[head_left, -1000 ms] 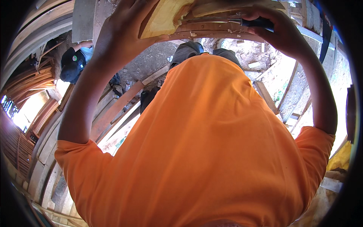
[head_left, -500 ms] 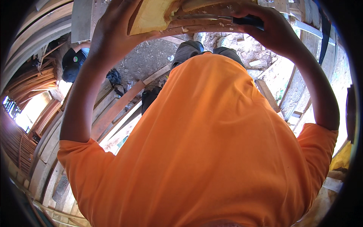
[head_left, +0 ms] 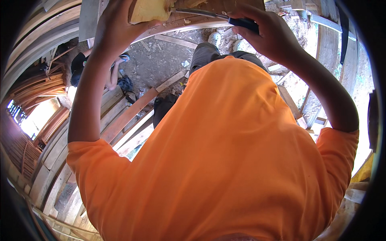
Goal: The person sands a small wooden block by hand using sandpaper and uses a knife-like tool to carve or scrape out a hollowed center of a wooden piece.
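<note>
At the top edge, my left hand (head_left: 116, 26) grips a pale yellow wooden block (head_left: 150, 11) with a curved cut in its side. My right hand (head_left: 273, 34) is closed around the dark handle of a chisel (head_left: 243, 24). Its narrow metal blade points left, with the tip at or very near the block's right side; exact contact is hard to tell. Block and blade are over a brown wooden board (head_left: 201, 20) with small wood chips on it. The upper parts of the block and of my left hand are cut off by the frame.
Stacked planks (head_left: 46, 30) line the left side, and loose timber (head_left: 128, 114) lies across the ground beside me. Behind my left forearm another person's arm (head_left: 113, 76) shows. Long boards (head_left: 327, 52) stand at the right. Wood scraps litter the floor near my shoes (head_left: 214, 39).
My right hand and the chisel have shifted left, toward the block. The block and my left hand sit slightly higher and further left. The other person's arm has come into view.
</note>
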The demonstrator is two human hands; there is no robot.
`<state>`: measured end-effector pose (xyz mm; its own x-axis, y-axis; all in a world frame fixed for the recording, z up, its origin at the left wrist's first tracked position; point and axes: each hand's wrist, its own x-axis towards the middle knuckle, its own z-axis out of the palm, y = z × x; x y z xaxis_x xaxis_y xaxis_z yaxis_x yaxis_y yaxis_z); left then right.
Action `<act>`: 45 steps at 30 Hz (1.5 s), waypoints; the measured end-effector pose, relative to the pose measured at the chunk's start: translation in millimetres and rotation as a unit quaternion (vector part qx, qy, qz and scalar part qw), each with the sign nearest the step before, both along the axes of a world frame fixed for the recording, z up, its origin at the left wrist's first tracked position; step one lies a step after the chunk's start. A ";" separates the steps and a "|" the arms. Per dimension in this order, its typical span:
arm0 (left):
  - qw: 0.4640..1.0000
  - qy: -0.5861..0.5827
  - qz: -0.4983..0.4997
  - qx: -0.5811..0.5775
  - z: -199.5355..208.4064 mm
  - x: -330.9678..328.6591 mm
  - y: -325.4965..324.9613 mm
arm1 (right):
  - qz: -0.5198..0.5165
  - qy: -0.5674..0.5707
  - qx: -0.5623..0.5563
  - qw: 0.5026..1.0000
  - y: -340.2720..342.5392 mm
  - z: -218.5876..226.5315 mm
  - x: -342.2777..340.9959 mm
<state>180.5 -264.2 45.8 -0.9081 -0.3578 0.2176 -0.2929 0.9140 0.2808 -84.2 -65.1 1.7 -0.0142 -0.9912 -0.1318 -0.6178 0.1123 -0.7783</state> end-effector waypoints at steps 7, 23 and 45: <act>0.991 0.051 0.055 0.113 -2.1 2.4 6.5 | -0.010 -0.032 -0.065 0.997 4.8 -7.4 4.0; 0.979 0.078 0.075 0.172 -11.0 18.6 -1.4 | 0.015 0.031 -0.028 0.999 -0.9 23.2 -10.3; 0.931 0.153 0.102 0.316 -23.4 33.9 -11.5 | 0.045 0.075 -0.064 0.994 -25.2 51.0 -2.4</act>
